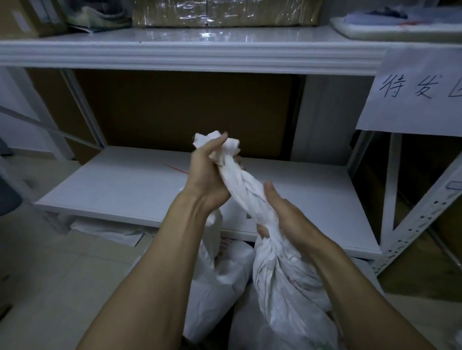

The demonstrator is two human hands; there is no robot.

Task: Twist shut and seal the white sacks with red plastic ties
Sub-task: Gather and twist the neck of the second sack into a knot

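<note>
A white sack point(280, 294) stands on the floor in front of me, its neck twisted into a thick rope that rises up and to the left. My left hand point(209, 171) is closed around the top end of that twisted neck. Lower down, my right hand point(286, 210) wraps the base of the neck just above the sack's body. A second white sack point(215, 284) sits to the left, partly behind my left forearm. A thin red plastic tie point(176, 169) lies on the white lower shelf point(124, 187), just left of my left hand.
A white metal rack holds an upper shelf point(192, 50) with a taped cardboard box point(225, 9). A paper sign with handwriting point(421, 92) hangs at the right. The rack's perforated leg point(427, 218) slants at the right. White sheets point(107, 233) lie under the lower shelf.
</note>
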